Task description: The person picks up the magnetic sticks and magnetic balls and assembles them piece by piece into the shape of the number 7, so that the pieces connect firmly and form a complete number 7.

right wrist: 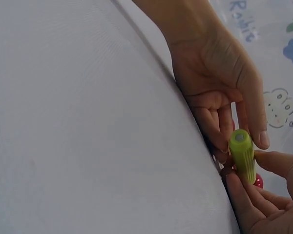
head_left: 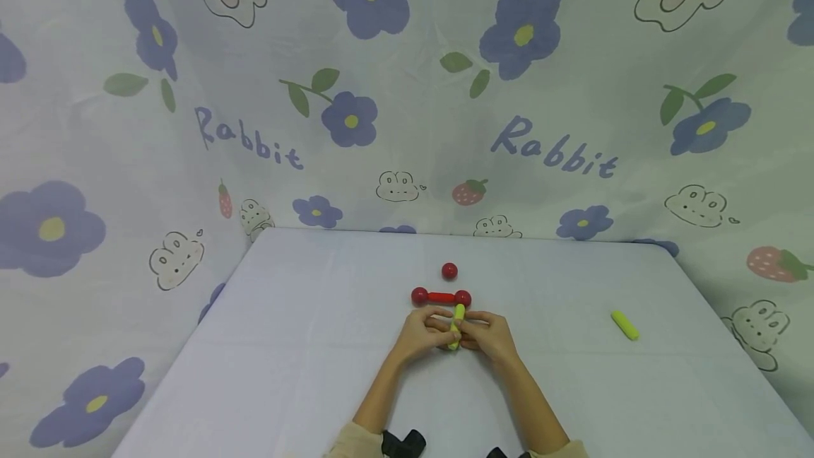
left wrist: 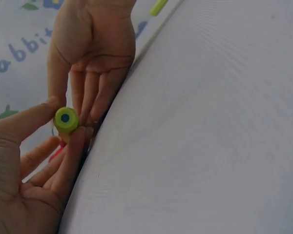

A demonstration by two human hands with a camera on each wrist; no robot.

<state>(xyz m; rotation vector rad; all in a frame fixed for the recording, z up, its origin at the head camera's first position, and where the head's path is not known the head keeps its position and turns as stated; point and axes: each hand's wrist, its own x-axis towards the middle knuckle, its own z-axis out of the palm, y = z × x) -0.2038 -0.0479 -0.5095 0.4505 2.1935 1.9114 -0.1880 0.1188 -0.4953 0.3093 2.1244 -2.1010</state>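
Note:
Both hands pinch one yellow-green ribbed rod [head_left: 458,312] in front of a red ball [head_left: 463,298]. My left hand [head_left: 420,335] has thumb and fingers on it from the left, my right hand [head_left: 492,338] from the right. A round end of the rod [left wrist: 66,118] with a dark centre faces the left wrist camera; the right wrist view shows the ribbed side of the rod [right wrist: 244,158]. A red rod [head_left: 441,297] joins that ball to a second red ball [head_left: 420,295]. Whether the yellow-green rod touches the ball I cannot tell.
A loose red ball [head_left: 449,271] lies behind the joined pieces. Far to the right, another yellow-green rod [head_left: 625,325] lies on the white table [head_left: 305,373]. A patterned cloth [head_left: 420,133] hangs behind the table.

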